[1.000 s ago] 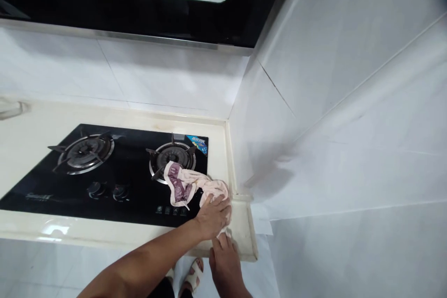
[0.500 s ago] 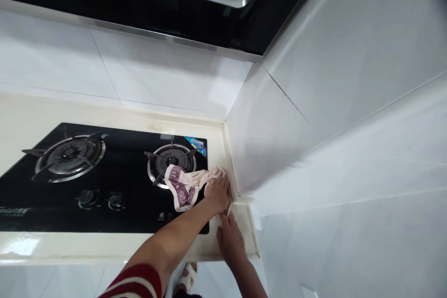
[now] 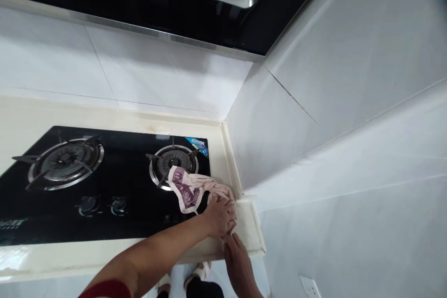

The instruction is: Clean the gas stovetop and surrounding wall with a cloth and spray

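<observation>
A pale pink cloth (image 3: 220,189) with a purple printed panel lies crumpled over the right edge of the black gas stove (image 3: 139,223) and the cream countertop (image 3: 223,163). Its printed corner rests on the front of the right burner (image 3: 174,160). My left hand (image 3: 220,216) presses down on the bunched part, fingers curled into the fabric. Just in front of it, near the counter's front edge, my right hand (image 3: 238,260) holds the cloth's near end between thumb and fingers. Part of that grip is hidden.
To the right rises a tiled wall (image 3: 279,149) with a raised counter lip (image 3: 230,158) along its foot. Overhead hangs a black range hood (image 3: 157,9). A left burner (image 3: 66,163) and two knobs (image 3: 89,205) are on the stove. A wall socket (image 3: 310,286) is low at right.
Both hands have moved toward the counter's front edge, drawing the bunched cloth along the right side of the stove. The view has shifted slightly.
</observation>
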Demonstrator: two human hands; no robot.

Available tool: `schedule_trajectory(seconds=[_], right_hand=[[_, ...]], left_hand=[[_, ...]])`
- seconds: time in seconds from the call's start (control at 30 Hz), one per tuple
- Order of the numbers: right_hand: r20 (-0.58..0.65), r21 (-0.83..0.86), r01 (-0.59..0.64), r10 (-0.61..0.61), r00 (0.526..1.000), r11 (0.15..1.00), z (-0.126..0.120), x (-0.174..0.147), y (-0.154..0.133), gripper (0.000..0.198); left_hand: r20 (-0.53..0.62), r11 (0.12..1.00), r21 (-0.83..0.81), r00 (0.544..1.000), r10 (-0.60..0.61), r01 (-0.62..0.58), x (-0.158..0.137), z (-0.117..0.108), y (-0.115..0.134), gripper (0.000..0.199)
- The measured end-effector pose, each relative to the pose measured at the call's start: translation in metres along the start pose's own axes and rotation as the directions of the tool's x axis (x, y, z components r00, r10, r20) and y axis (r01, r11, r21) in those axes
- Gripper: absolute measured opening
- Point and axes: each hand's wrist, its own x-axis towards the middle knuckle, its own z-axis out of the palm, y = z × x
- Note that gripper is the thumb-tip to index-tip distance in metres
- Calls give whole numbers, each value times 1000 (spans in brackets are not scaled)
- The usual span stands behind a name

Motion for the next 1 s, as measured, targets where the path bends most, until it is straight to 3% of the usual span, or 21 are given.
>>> schedule_trajectory(seconds=[0.1,0.23,0.37,0.47,0.63,0.83,0.93,1.0], right_hand=[[-17,74,-119,120,993,990,-15,-3,24,34],[-116,-55,-335,327,938,941,-42,1,62,40],[-237,-209,-461,413,879,862,-65,39,76,41],[-284,-252,-521,452,845,816,-66,78,70,41],[-273,-367,-431,347,897,824,-33,103,49,40],[-285,-349,-277,180,941,895,9,89,17,41],[-254,-232,-21,-39,966,972,13,77,18,42],[-213,-131,169,-194,958,977,9,67,30,42]], left_hand=[[35,997,17,996,-77,77,1,-11,-1,28],[72,987,21,984,-161,160,4,-21,14,28],[86,994,-46,992,-95,99,9,-26,30,27],[30,992,-45,992,-121,122,9,-25,24,39],[47,951,-32,951,-304,306,1,-19,-1,54],[70,952,-137,961,-267,274,-15,-26,-4,35],[61,950,-204,972,-227,234,-23,-35,-6,32],[60,945,-243,976,-211,219,-28,-40,-7,29]])
